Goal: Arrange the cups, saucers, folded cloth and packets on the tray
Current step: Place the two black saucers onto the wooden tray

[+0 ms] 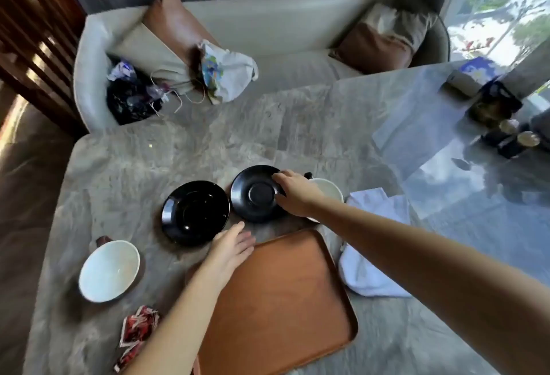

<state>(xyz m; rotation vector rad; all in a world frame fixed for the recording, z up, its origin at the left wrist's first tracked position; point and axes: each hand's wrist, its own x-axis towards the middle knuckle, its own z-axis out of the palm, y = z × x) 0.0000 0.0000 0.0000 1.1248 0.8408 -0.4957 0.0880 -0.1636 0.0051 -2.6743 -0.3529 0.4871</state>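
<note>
An orange-brown tray (pixel 285 309) lies bare near the front of the stone table. Beyond it are two black saucers: the left saucer (pixel 195 213) lies flat, and the right saucer (pixel 254 193) is tilted up, gripped at its right rim by my right hand (pixel 294 193). My left hand (pixel 230 248) rests with relaxed fingers on the tray's far left corner, just short of the left saucer. A white cup (pixel 109 270) with a brown handle stands at the left. A second white cup (pixel 329 190) is partly hidden behind my right hand. A white cloth (pixel 373 243) lies right of the tray. Red packets (pixel 135 333) lie front left.
The grey stone table (pixel 297 124) continues to a glossy section on the right with dark boxes and small jars (pixel 506 127). Behind it a pale sofa (pixel 268 26) holds brown cushions, a cloth bag and a black bag.
</note>
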